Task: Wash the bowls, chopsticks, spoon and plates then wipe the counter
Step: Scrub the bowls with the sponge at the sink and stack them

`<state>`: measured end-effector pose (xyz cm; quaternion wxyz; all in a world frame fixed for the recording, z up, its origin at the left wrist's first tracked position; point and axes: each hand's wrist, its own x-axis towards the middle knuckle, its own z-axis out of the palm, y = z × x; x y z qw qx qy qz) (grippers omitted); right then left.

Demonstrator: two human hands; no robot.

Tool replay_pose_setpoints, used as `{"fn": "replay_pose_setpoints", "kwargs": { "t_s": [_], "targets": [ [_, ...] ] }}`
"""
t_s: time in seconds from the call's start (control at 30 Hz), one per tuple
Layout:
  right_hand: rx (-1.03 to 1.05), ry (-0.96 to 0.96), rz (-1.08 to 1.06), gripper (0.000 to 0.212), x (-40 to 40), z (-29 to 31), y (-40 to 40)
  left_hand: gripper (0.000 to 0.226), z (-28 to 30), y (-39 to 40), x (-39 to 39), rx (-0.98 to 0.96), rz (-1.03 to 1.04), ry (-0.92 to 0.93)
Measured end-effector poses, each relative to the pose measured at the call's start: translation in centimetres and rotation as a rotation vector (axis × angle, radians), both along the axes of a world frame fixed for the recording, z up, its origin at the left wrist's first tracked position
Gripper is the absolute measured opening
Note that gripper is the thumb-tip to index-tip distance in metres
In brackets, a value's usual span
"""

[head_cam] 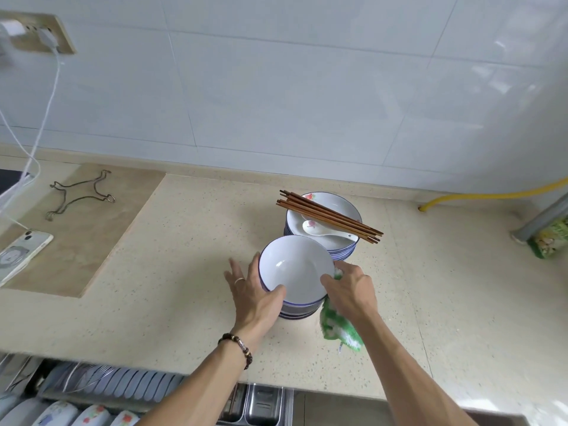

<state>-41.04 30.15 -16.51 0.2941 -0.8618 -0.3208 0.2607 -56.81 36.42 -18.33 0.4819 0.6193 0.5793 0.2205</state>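
Note:
A stack of white bowls with blue rims [295,265] stands mid-counter. My left hand [255,293] holds the stack's left side, thumb over the top bowl's rim. My right hand [350,287] grips the right rim while also holding a green and white cloth [338,327] that hangs down beside the stack. Behind stands a stack of blue-rimmed plates [325,210]. On the top plate lie several brown chopsticks [332,216] and a white spoon [322,230].
The beige counter [184,272] has a darker inset panel at left with a wire trivet [80,195] and a phone on a charging cable [21,256]. A yellow hose [491,195] runs at back right. Below the front edge, an open drawer rack holds dishes [92,395].

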Motion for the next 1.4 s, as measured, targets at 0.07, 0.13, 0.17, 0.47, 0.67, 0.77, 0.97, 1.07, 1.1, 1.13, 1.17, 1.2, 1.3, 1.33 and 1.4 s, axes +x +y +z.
{"fn": "replay_pose_setpoints", "kwargs": {
  "t_s": [0.07,0.13,0.17,0.47,0.67,0.77,0.97,1.07,1.1,1.13,1.17,1.2,1.3,1.33,1.4],
  "targets": [
    [0.046,0.04,-0.025,0.01,0.1,0.7,-0.1,0.076,0.9,-0.1,0.0,0.063,0.004,-0.026],
    [0.095,0.093,-0.051,0.011,0.0,1.6,-0.3,0.069,1.9,-0.2,0.1,0.101,0.022,-0.062],
    [0.118,0.11,-0.075,0.012,-0.1,2.2,-0.5,0.066,2.3,-0.2,0.2,0.124,0.026,-0.08],
    [0.317,0.236,-0.297,0.008,0.7,5.0,-4.9,0.038,5.6,-1.6,4.0,-0.213,0.049,-0.558],
    [0.4,0.29,-0.438,0.014,3.4,6.3,-11.8,0.036,7.0,-6.5,9.0,-0.547,-0.08,-0.604],
    [0.443,0.305,-0.529,0.02,5.5,6.8,-16.8,0.039,7.7,-10.6,12.4,-0.565,-0.185,-0.586],
    [0.48,0.328,-0.653,0.014,10.3,6.7,-28.5,0.036,7.5,-20.6,19.7,-0.544,-0.358,-0.515],
    [0.493,0.321,-0.691,0.016,13.4,6.3,-36.1,0.039,7.3,-27.1,24.0,-0.545,-0.421,-0.496],
    [0.506,0.318,-0.723,0.023,14.4,6.1,-38.8,0.039,7.3,-29.3,25.5,-0.529,-0.451,-0.481],
    [0.512,0.315,-0.776,0.03,15.4,5.8,-41.2,0.039,7.4,-31.2,26.6,-0.496,-0.477,-0.462],
    [0.525,0.312,-0.846,0.035,16.4,5.3,-43.6,0.038,7.2,-32.8,27.8,-0.44,-0.507,-0.435],
    [0.569,0.314,-0.924,0.039,17.4,4.9,-46.6,0.04,6.9,-34.8,29.1,-0.373,-0.553,-0.402],
    [0.646,0.364,-1.077,0.04,19.2,3.9,-54.0,0.066,6.2,-40.1,32.2,-0.188,-0.748,-0.297],
    [0.668,0.386,-1.096,0.038,19.4,3.7,-56.0,0.072,5.9,-41.6,33.1,-0.129,-0.816,-0.267],
    [0.732,0.444,-1.139,0.03,19.5,3.3,-59.7,0.074,5.9,-44.6,34.8,0.033,-0.941,-0.195]
  ]
}}
